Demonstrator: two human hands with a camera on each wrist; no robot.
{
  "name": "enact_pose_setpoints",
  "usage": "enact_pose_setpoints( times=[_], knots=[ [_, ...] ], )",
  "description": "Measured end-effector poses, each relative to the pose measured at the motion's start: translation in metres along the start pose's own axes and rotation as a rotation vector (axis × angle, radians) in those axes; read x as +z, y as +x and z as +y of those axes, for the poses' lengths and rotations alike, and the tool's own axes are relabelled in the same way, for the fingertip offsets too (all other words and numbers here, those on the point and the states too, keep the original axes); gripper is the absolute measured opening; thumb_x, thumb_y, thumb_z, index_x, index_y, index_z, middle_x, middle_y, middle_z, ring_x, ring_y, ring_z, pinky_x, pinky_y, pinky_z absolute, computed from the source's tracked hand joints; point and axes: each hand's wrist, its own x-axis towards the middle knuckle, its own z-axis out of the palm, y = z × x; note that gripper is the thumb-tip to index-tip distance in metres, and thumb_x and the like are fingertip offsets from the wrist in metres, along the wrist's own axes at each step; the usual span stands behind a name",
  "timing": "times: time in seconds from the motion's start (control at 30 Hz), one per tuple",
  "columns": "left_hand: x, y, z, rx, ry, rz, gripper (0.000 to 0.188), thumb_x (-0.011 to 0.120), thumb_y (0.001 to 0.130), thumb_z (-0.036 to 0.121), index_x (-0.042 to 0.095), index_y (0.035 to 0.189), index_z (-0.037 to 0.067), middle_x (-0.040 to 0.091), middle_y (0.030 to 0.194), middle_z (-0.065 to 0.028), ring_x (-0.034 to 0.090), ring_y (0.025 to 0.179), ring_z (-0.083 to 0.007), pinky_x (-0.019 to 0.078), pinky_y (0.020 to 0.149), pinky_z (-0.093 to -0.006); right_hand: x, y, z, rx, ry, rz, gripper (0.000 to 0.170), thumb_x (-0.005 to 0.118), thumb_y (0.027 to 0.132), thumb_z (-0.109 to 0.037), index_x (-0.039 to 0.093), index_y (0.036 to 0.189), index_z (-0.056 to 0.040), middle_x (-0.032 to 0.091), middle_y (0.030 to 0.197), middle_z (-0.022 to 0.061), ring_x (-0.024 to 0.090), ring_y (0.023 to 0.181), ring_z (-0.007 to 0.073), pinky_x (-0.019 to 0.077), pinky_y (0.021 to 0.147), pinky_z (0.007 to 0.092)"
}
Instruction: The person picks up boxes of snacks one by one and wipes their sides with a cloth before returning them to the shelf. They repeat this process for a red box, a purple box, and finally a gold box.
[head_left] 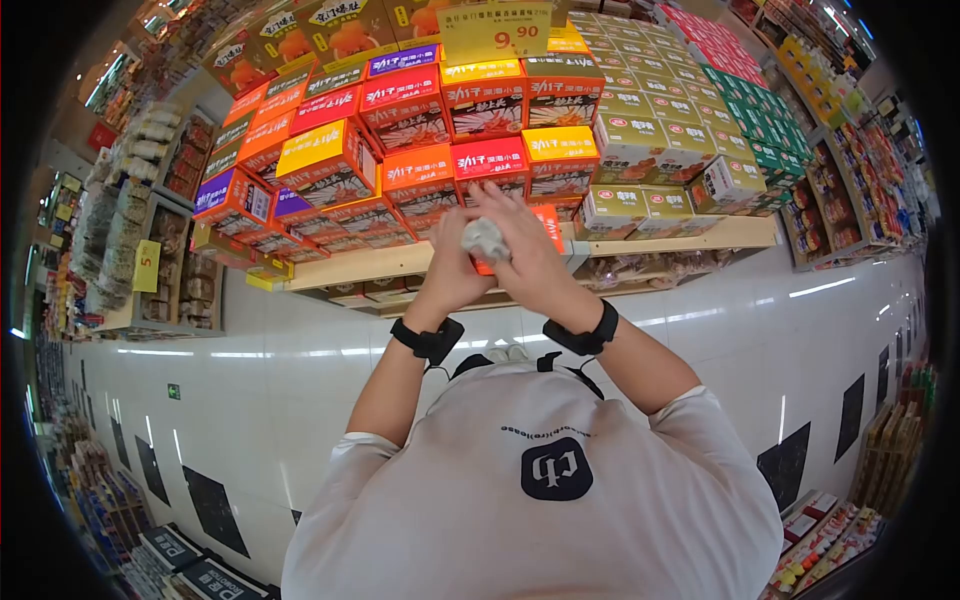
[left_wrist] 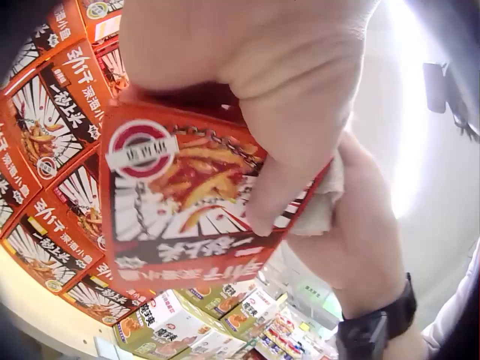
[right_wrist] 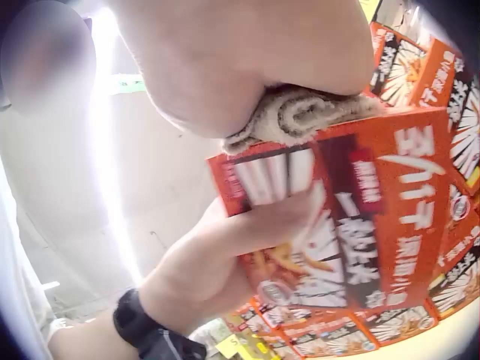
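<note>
An orange-red snack box [left_wrist: 202, 187] with a picture of food is held in the left hand [left_wrist: 300, 97], whose thumb lies across the printed face. In the right wrist view the left hand [right_wrist: 202, 255] grips the same box [right_wrist: 397, 225] from its side. The right hand [right_wrist: 255, 52] presses a folded grey-white cloth [right_wrist: 300, 116] on the box's edge. From the head view, the left hand [head_left: 452, 265] and right hand [head_left: 525, 250] are close together around the cloth [head_left: 485, 242], in front of the stacked boxes.
Stacked orange, red and yellow boxes [head_left: 415, 175] fill the display, with olive-green boxes [head_left: 640, 150] to their right. A yellow price sign [head_left: 497, 32] stands above. The wooden shelf edge [head_left: 350, 268] runs below the stacks. Another shelf unit [head_left: 175, 270] stands at the left.
</note>
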Motion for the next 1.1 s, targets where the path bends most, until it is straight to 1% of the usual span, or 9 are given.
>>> enact_pose_setpoints(
  times=[0.13, 0.27, 0.5, 0.63, 0.8, 0.87, 0.97, 1.03, 1.1],
  knots=[
    [-0.006, -0.003, 0.002, -0.081, 0.098, 0.045, 0.081, 0.089, 0.059, 0.013, 0.050, 0.130, 0.007, 0.054, 0.123, -0.0153, 0.050, 0.120, -0.0373, 0.0385, 0.103, -0.0487, 0.005, -0.004, 0.054, 0.311, -0.141, 0.081, 0.054, 0.065, 0.094, -0.023, 0.049, 0.141, -0.0009, 0.050, 0.149, 0.0224, 0.041, 0.142, 0.0416, 0.0239, 0.121, 0.0554],
    [0.000, -0.006, 0.000, -0.096, -0.047, 0.057, 0.075, 0.087, 0.060, 0.013, 0.051, 0.126, 0.009, 0.054, 0.115, -0.0134, 0.049, 0.117, -0.0379, 0.0333, 0.101, -0.0489, 0.009, 0.005, 0.005, 0.033, -0.038, 0.042, 0.054, 0.066, 0.095, -0.027, 0.051, 0.139, -0.0003, 0.054, 0.145, 0.0212, 0.043, 0.142, 0.0396, 0.0242, 0.122, 0.0547],
    [-0.014, -0.010, -0.007, -0.118, 0.062, 0.041, 0.088, 0.096, 0.059, 0.021, 0.047, 0.131, 0.007, 0.054, 0.124, -0.0135, 0.051, 0.120, -0.0357, 0.0401, 0.105, -0.0475, -0.007, -0.010, 0.052, 0.397, 0.254, 0.031, 0.053, 0.070, 0.093, -0.028, 0.053, 0.137, -0.0027, 0.059, 0.136, 0.0202, 0.048, 0.135, 0.0410, 0.0304, 0.117, 0.0531],
    [-0.025, -0.007, -0.005, -0.171, -0.022, -0.100, 0.095, 0.096, 0.061, 0.023, 0.043, 0.138, 0.007, 0.052, 0.134, -0.0168, 0.050, 0.126, -0.0356, 0.0396, 0.108, -0.0468, -0.023, -0.008, 0.020, 0.096, -0.034, -0.184, 0.077, 0.086, 0.077, -0.025, 0.048, 0.141, -0.0066, 0.054, 0.138, 0.0178, 0.049, 0.129, 0.0400, 0.0375, 0.111, 0.0491],
    [-0.033, 0.008, -0.002, -0.057, 0.104, -0.104, 0.109, 0.097, 0.060, 0.026, 0.035, 0.148, 0.007, 0.046, 0.145, -0.0205, 0.046, 0.136, -0.0352, 0.0382, 0.113, -0.0462, -0.012, -0.025, 0.052, 0.303, 0.290, -0.073, 0.079, 0.089, 0.073, -0.020, 0.050, 0.140, -0.0069, 0.051, 0.140, 0.0146, 0.049, 0.132, 0.0333, 0.0382, 0.112, 0.0424],
    [-0.031, 0.005, -0.011, -0.150, -0.204, 0.144, 0.116, 0.097, 0.062, 0.023, 0.029, 0.154, 0.006, 0.047, 0.145, -0.0158, 0.046, 0.137, -0.0326, 0.0375, 0.114, -0.0464, -0.016, -0.032, 0.060, 0.277, 0.360, 0.121, 0.070, 0.087, 0.076, -0.019, 0.056, 0.136, -0.0055, 0.049, 0.144, 0.0125, 0.048, 0.135, 0.0290, 0.0372, 0.113, 0.0400],
    [-0.024, -0.006, -0.019, -0.230, -0.720, 0.011, 0.120, 0.097, 0.063, 0.017, 0.022, 0.156, 0.005, 0.048, 0.145, -0.0140, 0.045, 0.139, -0.0283, 0.0379, 0.116, -0.0452, -0.021, -0.031, 0.052, 0.328, 0.553, 0.187, 0.060, 0.085, 0.079, -0.019, 0.060, 0.132, -0.0032, 0.045, 0.148, 0.0103, 0.047, 0.136, 0.0254, 0.0362, 0.114, 0.0386],
    [-0.016, -0.013, -0.029, -0.298, -0.721, -0.097, 0.115, 0.096, 0.066, 0.013, 0.023, 0.154, 0.004, 0.050, 0.142, -0.0136, 0.050, 0.134, -0.0254, 0.0416, 0.113, -0.0435, -0.017, -0.035, 0.056, 0.180, 0.357, 0.123, 0.063, 0.083, 0.083, -0.022, 0.056, 0.137, -0.0043, 0.044, 0.149, 0.0090, 0.046, 0.135, 0.0218, 0.0368, 0.114, 0.0369],
    [-0.013, -0.010, -0.034, -0.465, -0.763, -0.066, 0.106, 0.094, 0.069, 0.012, 0.027, 0.151, 0.003, 0.052, 0.139, -0.0137, 0.053, 0.130, -0.0235, 0.0444, 0.110, -0.0406, -0.011, -0.033, 0.051, 0.373, 0.692, 0.121, 0.065, 0.079, 0.089, -0.029, 0.050, 0.143, -0.0050, 0.046, 0.149, 0.0077, 0.047, 0.135, 0.0202, 0.0373, 0.113, 0.0352]
  ],
)
